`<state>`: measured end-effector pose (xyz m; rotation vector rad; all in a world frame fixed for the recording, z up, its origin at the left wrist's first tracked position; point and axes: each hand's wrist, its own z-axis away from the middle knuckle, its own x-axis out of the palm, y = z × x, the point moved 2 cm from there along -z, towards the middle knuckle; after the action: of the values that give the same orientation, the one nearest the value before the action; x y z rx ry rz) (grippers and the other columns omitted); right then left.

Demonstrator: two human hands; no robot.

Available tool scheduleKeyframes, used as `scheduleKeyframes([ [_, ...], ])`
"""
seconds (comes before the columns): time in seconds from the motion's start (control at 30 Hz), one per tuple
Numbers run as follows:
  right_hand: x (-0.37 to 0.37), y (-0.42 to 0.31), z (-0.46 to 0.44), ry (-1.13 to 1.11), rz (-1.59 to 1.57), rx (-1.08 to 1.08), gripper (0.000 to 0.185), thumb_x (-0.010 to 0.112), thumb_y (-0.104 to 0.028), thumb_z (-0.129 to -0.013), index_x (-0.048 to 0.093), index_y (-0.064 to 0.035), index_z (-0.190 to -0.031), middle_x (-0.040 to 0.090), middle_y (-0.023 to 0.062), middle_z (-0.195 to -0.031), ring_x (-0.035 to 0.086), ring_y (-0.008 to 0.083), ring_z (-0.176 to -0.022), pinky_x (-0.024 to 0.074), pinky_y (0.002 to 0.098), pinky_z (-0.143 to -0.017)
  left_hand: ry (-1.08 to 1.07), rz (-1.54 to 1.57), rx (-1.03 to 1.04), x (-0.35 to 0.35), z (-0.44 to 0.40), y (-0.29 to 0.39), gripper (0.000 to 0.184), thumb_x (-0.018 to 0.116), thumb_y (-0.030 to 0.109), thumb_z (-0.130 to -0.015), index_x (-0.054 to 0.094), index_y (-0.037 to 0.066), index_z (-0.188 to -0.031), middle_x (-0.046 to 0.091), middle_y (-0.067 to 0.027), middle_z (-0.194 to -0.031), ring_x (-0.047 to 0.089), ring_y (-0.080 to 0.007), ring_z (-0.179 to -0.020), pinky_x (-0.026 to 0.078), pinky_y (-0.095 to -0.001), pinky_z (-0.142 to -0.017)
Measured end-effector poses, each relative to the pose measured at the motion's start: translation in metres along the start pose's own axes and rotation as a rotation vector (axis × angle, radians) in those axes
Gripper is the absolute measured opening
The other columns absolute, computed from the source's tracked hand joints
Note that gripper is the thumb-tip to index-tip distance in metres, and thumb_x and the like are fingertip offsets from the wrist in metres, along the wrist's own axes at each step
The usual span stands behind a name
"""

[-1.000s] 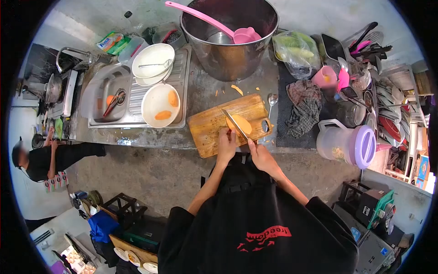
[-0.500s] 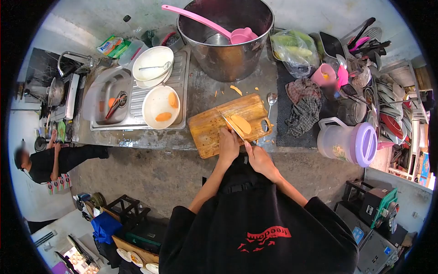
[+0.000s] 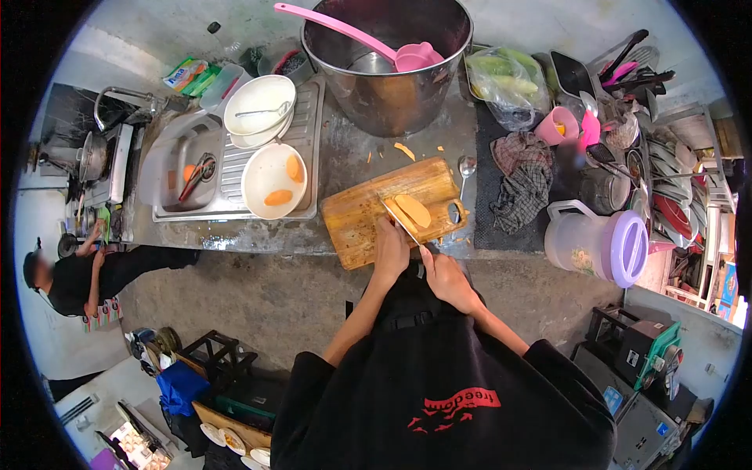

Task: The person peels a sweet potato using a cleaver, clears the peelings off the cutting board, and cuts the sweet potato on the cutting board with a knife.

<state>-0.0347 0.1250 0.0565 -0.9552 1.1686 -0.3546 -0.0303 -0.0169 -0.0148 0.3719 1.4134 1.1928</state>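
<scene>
On the wooden cutting board [image 3: 352, 213] lie orange slices [image 3: 412, 210] that look like carrot, cut lengthwise. A knife [image 3: 404, 222] stands slanted against them, its blade pointing away to the left. My right hand [image 3: 446, 278] is closed around the knife's handle at the board's near edge. My left hand [image 3: 390, 244] has its fingers curled beside the blade on the left. It seems to steady the carrot piece, but the fingertips and what they press on are mostly hidden. A white bowl [image 3: 255, 182] to the left contains peeled orange pieces [image 3: 278, 197].
Behind the board stands a large metal pot [image 3: 384, 102] with a pink dipper [image 3: 415, 56]. A spoon [image 3: 467, 166], a checked cloth [image 3: 523, 192] and a lidded jug [image 3: 583, 239] are on the right. The sink [image 3: 188, 168] is left; another person [image 3: 74, 278] stands farther left.
The knife and both hands stay almost in the same place at the carrot. The view has shifted slightly. The other person at the left has moved an arm a little.
</scene>
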Motion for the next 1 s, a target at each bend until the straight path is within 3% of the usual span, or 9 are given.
scheduleKeyframes([
  [0.43, 0.003, -0.002, -0.007, -0.136, 0.034, 0.165, 0.057, 0.041, -0.033, -0.098, 0.054, 0.0088, -0.062, 0.055, 0.0344, -0.068, 0.054, 0.0527, -0.07, 0.0426, 0.0575, -0.063, 0.0, 0.021, 0.047, -0.007, 0.0, 0.01, 0.022, 0.041, 0.013, -0.096, 0.043, -0.009, -0.1, 0.051, -0.0334, -0.097, 0.052, -0.0494, -0.089, 0.042, -0.0511, -0.075],
  [0.53, 0.013, 0.008, -0.011, -0.195, 0.049, 0.228, 0.056, 0.04, -0.034, -0.098, 0.055, 0.0085, -0.064, 0.055, 0.0353, -0.069, 0.055, 0.0529, -0.073, 0.0424, 0.0578, -0.066, 0.003, -0.128, 0.258, -0.01, 0.003, 0.012, 0.022, 0.042, 0.01, -0.094, 0.045, -0.01, -0.102, 0.051, -0.0327, -0.1, 0.052, -0.0498, -0.092, 0.042, -0.0512, -0.077],
  [0.63, -0.001, 0.005, -0.011, -0.269, 0.078, 0.326, 0.054, 0.039, -0.034, -0.099, 0.058, 0.0084, -0.072, 0.056, 0.0352, -0.077, 0.055, 0.052, -0.081, 0.0422, 0.0568, -0.072, -0.006, -0.191, -0.034, -0.018, 0.01, -0.008, 0.023, 0.047, 0.014, -0.09, 0.054, -0.005, -0.101, 0.056, -0.0283, -0.099, 0.055, -0.0465, -0.09, 0.045, -0.0503, -0.077],
  [0.7, -0.011, -0.004, -0.015, -0.108, -0.005, 0.202, 0.051, 0.038, -0.033, -0.099, 0.059, 0.0083, -0.078, 0.057, 0.0346, -0.081, 0.054, 0.0515, -0.086, 0.0417, 0.0557, -0.075, 0.05, -0.557, 0.106, -0.063, 0.026, -0.041, 0.027, 0.048, 0.018, -0.089, 0.056, -0.003, -0.104, 0.059, -0.0266, -0.098, 0.058, -0.0441, -0.091, 0.047, -0.0496, -0.077],
  [0.73, -0.015, -0.01, -0.021, 0.047, -0.103, 0.086, 0.048, 0.037, -0.032, -0.099, 0.06, 0.0082, -0.085, 0.057, 0.034, -0.085, 0.053, 0.0511, -0.091, 0.0412, 0.0545, -0.078, 0.093, -0.387, -0.314, -0.121, 0.03, 0.016, 0.026, 0.048, 0.014, -0.084, 0.058, -0.006, -0.096, 0.061, -0.0288, -0.089, 0.059, -0.0454, -0.086, 0.048, -0.0496, -0.075],
  [0.77, -0.021, -0.007, -0.019, -0.08, -0.073, 0.242, 0.042, 0.037, -0.028, -0.099, 0.059, 0.008, -0.095, 0.057, 0.0334, -0.089, 0.051, 0.0505, -0.096, 0.0417, 0.0504, -0.08, 0.166, -0.425, -0.232, -0.159, 0.034, 0.004, 0.023, 0.049, 0.016, -0.085, 0.062, -0.003, -0.083, 0.064, -0.0242, -0.081, 0.061, -0.0451, -0.078, 0.048, -0.0489, -0.069],
  [0.9, -0.049, -0.022, -0.034, -0.1, -0.142, 0.28, 0.048, 0.032, -0.031, -0.101, 0.056, 0.0096, -0.09, 0.055, 0.0316, -0.077, 0.052, 0.0506, -0.082, 0.0413, 0.0467, -0.07, 0.471, -0.572, -0.048, -0.226, 0.042, 0.005, 0.026, 0.059, 0.02, -0.088, 0.06, -0.003, -0.076, 0.062, -0.0142, -0.066, 0.061, -0.0281, -0.061, 0.048, -0.0392, -0.059],
  [0.97, -0.054, -0.017, -0.038, -0.12, -0.154, 0.288, 0.05, 0.031, -0.033, -0.101, 0.054, 0.0086, -0.086, 0.053, 0.0288, -0.072, 0.051, 0.0471, -0.074, 0.0403, 0.0462, -0.067, 0.389, 0.101, -0.129, -0.215, 0.037, 0.01, 0.025, 0.063, 0.019, -0.088, 0.06, -0.002, -0.075, 0.059, -0.0054, -0.06, 0.055, -0.0135, -0.053, 0.044, -0.0308, -0.051],
  [1.0, -0.056, -0.014, -0.038, -0.141, -0.167, 0.305, 0.051, 0.03, -0.034, -0.102, 0.052, 0.0076, -0.082, 0.052, 0.0261, -0.068, 0.049, 0.0436, -0.066, 0.0393, 0.0456, -0.064, 0.395, 0.102, -0.128, -0.205, 0.034, 0.018, 0.025, 0.063, 0.019, -0.088, 0.06, -0.002, -0.075, 0.059, -0.0054, -0.06, 0.055, -0.0135, -0.053, 0.044, -0.0308, -0.051],
])
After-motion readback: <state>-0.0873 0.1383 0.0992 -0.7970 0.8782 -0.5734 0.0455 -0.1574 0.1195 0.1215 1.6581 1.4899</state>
